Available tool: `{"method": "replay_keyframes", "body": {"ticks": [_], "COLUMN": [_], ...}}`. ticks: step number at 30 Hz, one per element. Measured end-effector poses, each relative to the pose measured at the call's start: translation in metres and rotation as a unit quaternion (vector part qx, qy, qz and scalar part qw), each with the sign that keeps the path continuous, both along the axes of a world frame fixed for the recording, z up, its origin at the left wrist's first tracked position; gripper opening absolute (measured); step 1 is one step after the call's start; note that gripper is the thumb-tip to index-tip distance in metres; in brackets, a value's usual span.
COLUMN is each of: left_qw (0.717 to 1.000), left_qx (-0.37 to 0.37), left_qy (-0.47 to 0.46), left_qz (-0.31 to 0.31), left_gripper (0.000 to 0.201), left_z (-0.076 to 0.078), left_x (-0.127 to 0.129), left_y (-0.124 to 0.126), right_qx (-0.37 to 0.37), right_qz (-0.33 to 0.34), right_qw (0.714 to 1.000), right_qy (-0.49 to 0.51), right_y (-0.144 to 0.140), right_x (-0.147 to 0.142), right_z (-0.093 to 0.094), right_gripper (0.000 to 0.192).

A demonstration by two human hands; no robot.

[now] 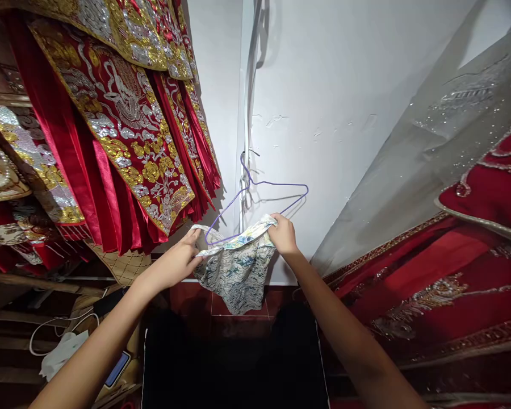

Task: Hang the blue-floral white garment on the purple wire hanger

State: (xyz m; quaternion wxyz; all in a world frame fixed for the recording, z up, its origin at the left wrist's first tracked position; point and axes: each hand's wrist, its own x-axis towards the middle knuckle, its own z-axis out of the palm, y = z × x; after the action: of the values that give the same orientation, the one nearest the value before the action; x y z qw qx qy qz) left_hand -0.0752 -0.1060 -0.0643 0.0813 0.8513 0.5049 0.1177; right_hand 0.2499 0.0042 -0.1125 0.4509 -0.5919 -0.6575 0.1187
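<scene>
Foreground: black flat surface (234, 363) lay nearest, below both forearms.
Left hand (176, 262): closed, pinching one end of the small patterned blue-and-cream cloth garment (234, 272)'s band.
Right hand (283, 233): closed on the opposite end; band stretched between them, body hanging loose.
Garment position: just in front of the thin purple wire hanger (259, 196), which hung on the white wall (344, 113).
Handling judgement: keeping the band taut and level should ease it along the hanger's lower wire; slack could snag.
Surroundings: red pleated robes with gold and silver embroidery (123, 125) at left; red embroidered fabric (451, 272) at right; both crowded close.
</scene>
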Motion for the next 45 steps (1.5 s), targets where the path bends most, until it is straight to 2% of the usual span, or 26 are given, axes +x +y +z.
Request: {"method": "replay_keyframes", "body": {"ticks": [3, 6, 8, 11, 15, 19, 22, 25, 28, 32, 35, 38, 41, 43, 45], "left_qw": [1.0, 0.998, 0.993, 0.98, 0.972, 0.979, 0.988, 0.984, 0.974, 0.963, 0.956, 0.961, 0.968, 0.972, 0.975], "left_qx": [0.001, 0.043, 0.083, 0.129, 0.152, 0.134, 0.106, 0.161, 0.215, 0.185, 0.134, 0.136, 0.153, 0.154, 0.146], "left_qy": [-0.01, -0.043, -0.08, -0.149, -0.178, -0.138, -0.049, -0.019, -0.071, -0.195, -0.261, -0.239, -0.194, -0.17, -0.151], "left_qz": [0.004, 0.003, -0.005, 0.0, 0.028, -0.065, -0.106, -0.075, -0.003, 0.034, 0.016, -0.04, -0.052, -0.058, -0.066], "left_gripper": [0.037, 0.032, 0.032, 0.026, 0.015, 0.023, 0.02, 0.021, 0.022, 0.023, 0.021, 0.021, 0.022, 0.023, 0.025], "left_z": [0.004, 0.014, 0.022, 0.032, 0.029, 0.018, 0.022, 0.036, 0.046, 0.045, 0.04, 0.041, 0.052, 0.061, 0.068], "left_x": [0.005, 0.011, 0.016, 0.025, 0.028, 0.012, -0.004, -0.008, 0.002, 0.025, 0.035, 0.032, 0.02, 0.012, 0.009], "left_y": [-0.009, -0.001, 0.015, 0.047, 0.09, 0.111, 0.111, 0.104, 0.1, 0.105, 0.108, 0.104, 0.1, 0.1, 0.101], "right_qx": [-0.012, -0.038, -0.054, -0.068, -0.059, -0.047, -0.071, -0.081, -0.065, -0.056, -0.046, -0.023, 0.035, 0.086, 0.115], "right_qz": [0.031, 0.113, 0.16, 0.19, 0.185, 0.183, 0.18, 0.176, 0.175, 0.193, 0.2, 0.208, 0.158, 0.064, -0.021], "right_qw": [0.999, 0.99, 0.98, 0.969, 0.971, 0.975, 0.974, 0.971, 0.968, 0.959, 0.958, 0.96, 0.972, 0.984, 0.989], "right_qy": [0.028, 0.069, 0.102, 0.139, 0.143, 0.117, 0.117, 0.137, 0.168, 0.199, 0.202, 0.187, 0.17, 0.142, 0.094], "right_y": [-0.002, -0.012, -0.022, -0.037, -0.047, -0.046, -0.04, -0.038, -0.041, -0.045, -0.045, -0.049, -0.056, -0.057, -0.053], "right_x": [-0.001, -0.009, -0.018, -0.031, -0.028, -0.005, 0.003, -0.008, -0.029, -0.045, -0.043, -0.033, -0.012, 0.009, 0.033], "right_z": [0.001, 0.0, 0.0, 0.001, 0.007, 0.015, 0.021, 0.024, 0.019, 0.008, 0.006, 0.011, 0.019, 0.026, 0.035], "right_gripper": [0.027, 0.024, 0.025, 0.03, 0.032, 0.028, 0.018, 0.014, 0.014, 0.018, 0.02, 0.027, 0.056, 0.078, 0.088]}}
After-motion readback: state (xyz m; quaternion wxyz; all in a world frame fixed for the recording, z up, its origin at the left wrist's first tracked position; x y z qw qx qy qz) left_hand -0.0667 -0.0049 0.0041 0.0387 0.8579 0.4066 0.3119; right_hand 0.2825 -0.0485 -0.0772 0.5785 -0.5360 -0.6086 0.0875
